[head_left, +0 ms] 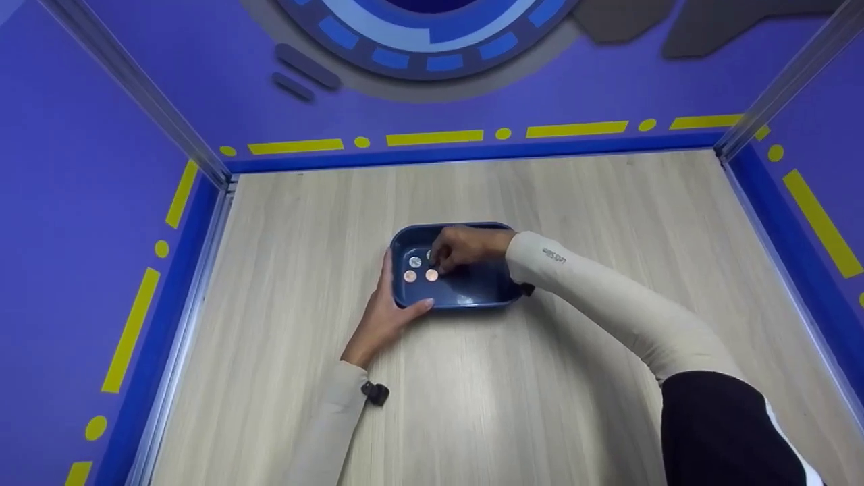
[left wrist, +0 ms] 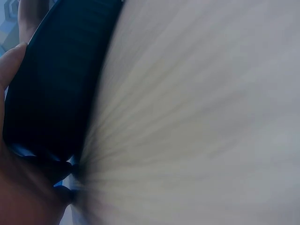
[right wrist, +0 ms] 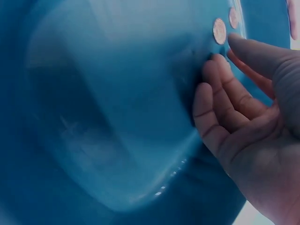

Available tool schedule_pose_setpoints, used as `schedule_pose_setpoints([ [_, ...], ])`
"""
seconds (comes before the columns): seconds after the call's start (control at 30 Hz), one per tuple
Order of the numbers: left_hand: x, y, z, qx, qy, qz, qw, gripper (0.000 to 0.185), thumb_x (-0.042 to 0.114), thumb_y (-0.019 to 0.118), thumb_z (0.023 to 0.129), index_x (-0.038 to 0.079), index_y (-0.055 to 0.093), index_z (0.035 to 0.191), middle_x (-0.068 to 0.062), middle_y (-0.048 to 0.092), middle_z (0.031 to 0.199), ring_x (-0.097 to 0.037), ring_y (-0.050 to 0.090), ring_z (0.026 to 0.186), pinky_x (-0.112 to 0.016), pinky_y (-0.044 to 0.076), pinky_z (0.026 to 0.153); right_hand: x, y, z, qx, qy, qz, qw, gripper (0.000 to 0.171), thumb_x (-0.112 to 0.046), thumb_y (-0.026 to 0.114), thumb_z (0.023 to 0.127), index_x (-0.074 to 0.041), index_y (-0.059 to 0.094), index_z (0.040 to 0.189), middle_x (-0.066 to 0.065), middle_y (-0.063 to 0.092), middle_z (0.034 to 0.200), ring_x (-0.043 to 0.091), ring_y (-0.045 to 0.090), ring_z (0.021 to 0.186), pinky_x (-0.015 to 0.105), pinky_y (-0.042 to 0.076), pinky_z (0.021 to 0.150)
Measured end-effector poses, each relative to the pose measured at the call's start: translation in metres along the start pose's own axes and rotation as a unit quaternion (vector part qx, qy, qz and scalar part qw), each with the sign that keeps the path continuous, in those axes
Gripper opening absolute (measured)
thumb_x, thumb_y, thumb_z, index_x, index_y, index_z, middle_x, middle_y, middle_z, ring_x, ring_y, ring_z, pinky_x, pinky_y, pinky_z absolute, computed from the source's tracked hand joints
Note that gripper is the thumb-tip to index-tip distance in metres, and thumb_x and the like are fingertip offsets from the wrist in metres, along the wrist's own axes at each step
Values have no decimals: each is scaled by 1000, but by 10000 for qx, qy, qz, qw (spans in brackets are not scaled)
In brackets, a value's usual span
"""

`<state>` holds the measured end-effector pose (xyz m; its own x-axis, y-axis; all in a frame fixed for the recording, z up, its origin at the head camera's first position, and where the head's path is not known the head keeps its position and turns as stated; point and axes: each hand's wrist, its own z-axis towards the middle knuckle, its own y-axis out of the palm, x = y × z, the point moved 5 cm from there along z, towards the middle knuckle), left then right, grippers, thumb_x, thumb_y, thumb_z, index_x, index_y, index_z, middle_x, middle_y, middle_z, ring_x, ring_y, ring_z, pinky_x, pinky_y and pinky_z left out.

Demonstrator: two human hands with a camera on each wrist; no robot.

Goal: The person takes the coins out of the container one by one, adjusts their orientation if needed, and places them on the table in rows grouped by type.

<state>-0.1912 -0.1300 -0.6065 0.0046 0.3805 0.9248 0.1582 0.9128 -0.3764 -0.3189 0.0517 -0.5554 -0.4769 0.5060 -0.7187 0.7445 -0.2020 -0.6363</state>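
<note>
A dark blue rectangular tray (head_left: 472, 297) lies on the table, with several coins on its floor toward the left end. A silver coin (head_left: 415, 261) lies beside a copper coin (head_left: 410, 276); another copper coin (head_left: 432, 275) is just below my right fingertips. One more coin is partly covered by that hand. My left hand (head_left: 385, 314) grips the tray's left end, thumb on the near rim and fingers along the side. Inside the tray, my right hand (head_left: 466, 246) reaches down with bent fingers. In the right wrist view its thumb is next to a copper coin (right wrist: 219, 31); whether the fingers pinch a coin is hidden.
The tray stands on a light wood-grain table (head_left: 283, 270). Blue-purple panels (head_left: 459, 115) with yellow markings enclose the back and both sides, joined by metal frame posts. A small black device (head_left: 375, 393) is worn on the left wrist.
</note>
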Motion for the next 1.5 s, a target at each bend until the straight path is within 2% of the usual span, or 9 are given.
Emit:
schedule_pose_setpoints([
  [0.13,-1,-1,0,-3,-56,80,10000,134,58,90,88,26,-4,179,-15,17,183,-35,30,164,-57,27,131,-2,0,7,-124,-43,-44,9999,25,-1,80,98,4,80,122,14,80,98,7,62,77,19,49,69],
  [0.27,-2,-1,0,-2,-90,83,9999,134,59,89,88,29,-4,179,-13,15,184,-34,28,165,-55,26,131,1,2,12,-66,-222,-50,9997,25,0,81,97,3,81,122,14,80,98,6,62,76,19,50,68],
  [0.57,0,0,0,-12,-6,119,9999,135,58,89,88,24,-4,179,-17,16,183,-36,29,163,-56,28,130,5,9,17,-74,-477,-173,9987,24,2,86,91,1,82,114,8,76,87,5,60,72,19,48,67],
  [0.83,3,-1,0,39,-2,112,9999,134,58,90,88,24,-2,179,-17,17,183,-38,32,162,-59,30,129,0,12,22,-155,-354,-491,9980,19,3,86,88,-1,79,105,4,73,85,6,60,73,21,48,67],
  [0.97,1,-1,0,34,-13,102,9999,133,57,90,88,25,-2,179,-18,18,182,-39,33,162,-60,29,129,-2,12,21,-156,-115,-749,9970,14,-3,86,93,-4,76,103,2,70,87,10,60,75,23,48,68],
  [1.1,-1,0,-1,-9,-30,78,10000,133,57,89,89,26,-3,179,-16,16,183,-37,30,163,-58,27,131,-7,14,17,-197,43,-1075,9940,10,-11,82,100,-8,73,102,0,68,88,12,62,76,27,49,67],
  [1.23,-2,0,-1,-4,-21,36,10000,133,57,90,89,26,-3,179,-13,15,184,-33,29,164,-56,26,131,-12,13,9,-191,21,-1286,9915,6,-9,78,101,-7,74,105,0,70,89,14,64,76,28,52,68],
  [1.4,-2,0,0,24,-71,46,10000,134,58,90,88,28,-3,179,-14,18,183,-33,31,163,-54,26,131,-13,4,-6,39,-3,-1193,9928,5,-5,73,101,-4,76,106,2,71,90,15,65,74,29,53,65],
  [1.5,-2,-1,0,35,-97,75,9999,134,58,90,88,30,-3,179,-15,20,182,-33,32,162,-55,27,131,-15,-3,-15,295,-115,-1028,9942,6,-4,73,99,-3,76,105,3,72,92,15,64,77,30,54,69],
])
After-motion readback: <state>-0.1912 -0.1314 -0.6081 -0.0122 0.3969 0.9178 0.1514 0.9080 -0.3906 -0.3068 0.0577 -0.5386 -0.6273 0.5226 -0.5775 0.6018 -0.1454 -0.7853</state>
